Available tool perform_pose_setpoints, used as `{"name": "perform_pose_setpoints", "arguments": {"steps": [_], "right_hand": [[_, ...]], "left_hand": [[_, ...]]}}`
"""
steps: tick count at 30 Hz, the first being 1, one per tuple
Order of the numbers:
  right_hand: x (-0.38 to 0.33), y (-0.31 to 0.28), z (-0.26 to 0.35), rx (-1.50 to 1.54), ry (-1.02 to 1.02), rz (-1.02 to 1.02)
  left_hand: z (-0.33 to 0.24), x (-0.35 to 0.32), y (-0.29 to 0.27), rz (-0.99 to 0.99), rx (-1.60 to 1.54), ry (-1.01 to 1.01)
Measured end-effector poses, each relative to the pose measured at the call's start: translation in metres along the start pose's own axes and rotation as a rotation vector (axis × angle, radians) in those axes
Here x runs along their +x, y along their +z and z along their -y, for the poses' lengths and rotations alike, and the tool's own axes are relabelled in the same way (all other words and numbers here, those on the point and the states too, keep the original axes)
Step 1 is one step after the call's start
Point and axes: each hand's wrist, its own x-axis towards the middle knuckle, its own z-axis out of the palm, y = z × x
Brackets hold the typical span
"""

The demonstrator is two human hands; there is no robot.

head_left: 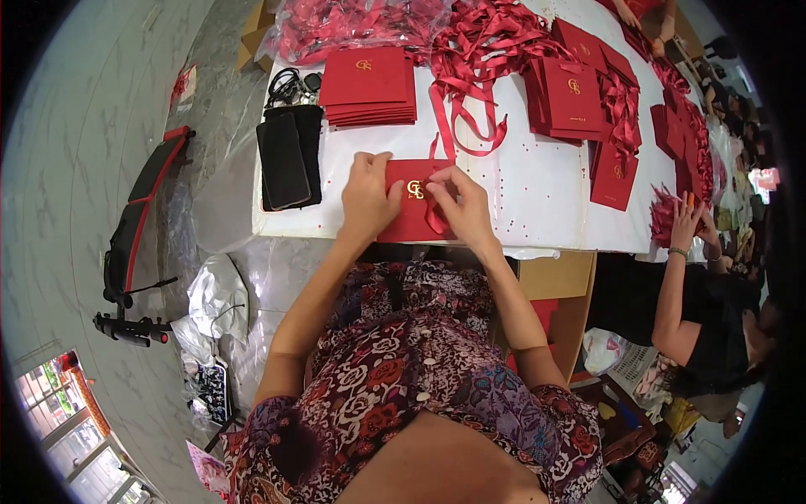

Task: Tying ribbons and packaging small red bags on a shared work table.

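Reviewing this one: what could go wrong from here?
The red packet between the left hand and right hand lies at the near edge of the table, so it might bend or slip if pushed toward the person.
Loose strands from the ribbon heap trail close to the packet's far side and could snag on either hand.
The phone lies near the table's left edge and could get knocked.

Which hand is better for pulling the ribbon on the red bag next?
Probably the right hand: its fingertips are at the ribbon on the red bag. The left hand is at the bag's left side, farther from that ribbon.
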Motion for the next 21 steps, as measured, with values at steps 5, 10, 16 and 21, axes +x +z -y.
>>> {"name": "perform_pose_setpoints", "arguments": {"steps": [5, 10, 16, 21], "right_hand": [[0.006, 0.015, -0.006, -0.093, 0.03, 0.03], [0.01, 0.027, -0.016, -0.299, -0.096, -0.057], [0.007, 0.021, -0.008, -0.313, -0.004, -0.008], [0.004, 0.022, -0.009, -0.361, 0.016, -0.01]], "left_hand": [[0.02, -0.003, 0.006, 0.14, 0.075, 0.018], [0.01, 0.0, 0.01, 0.172, -0.084, 0.076], [0.007, -0.001, 0.011, 0.178, -0.111, 0.113], [0.006, -0.005, 0.023, 0.128, -0.068, 0.186]]}}
